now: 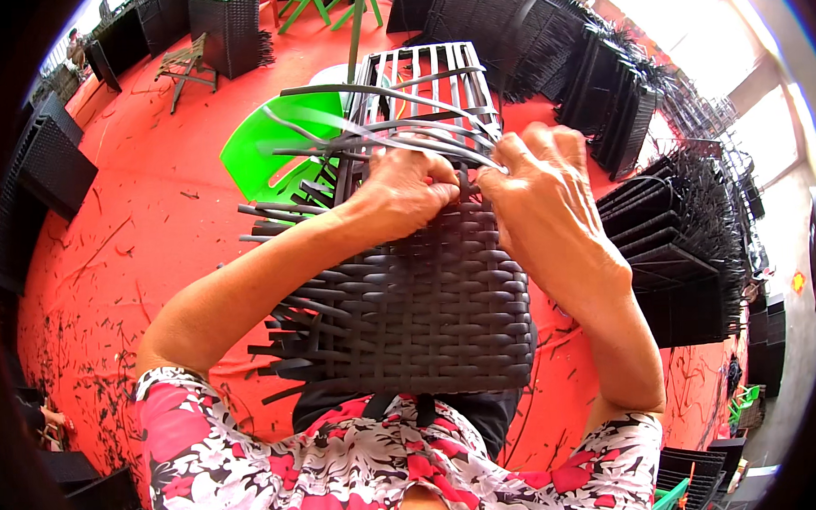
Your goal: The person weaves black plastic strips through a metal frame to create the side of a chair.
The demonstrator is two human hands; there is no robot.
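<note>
A dark woven panel of flat plastic strips rests on my lap, its near part closely woven. Loose strip ends stick out along its left side. Beyond my hands, the pale bars of its frame show bare. My left hand is closed at the upper edge of the weave, fingers bent around a dark strip. Beside it on the right, my right hand pinches grey weaving strips, which curve away to the left over the frame. The fingertips of both hands nearly meet.
A bright green plastic chair stands just past the panel on the red floor, which is littered with strip scraps. Stacks of black woven panels stand at the right. Another black woven piece is at the left, and a folding stool farther back.
</note>
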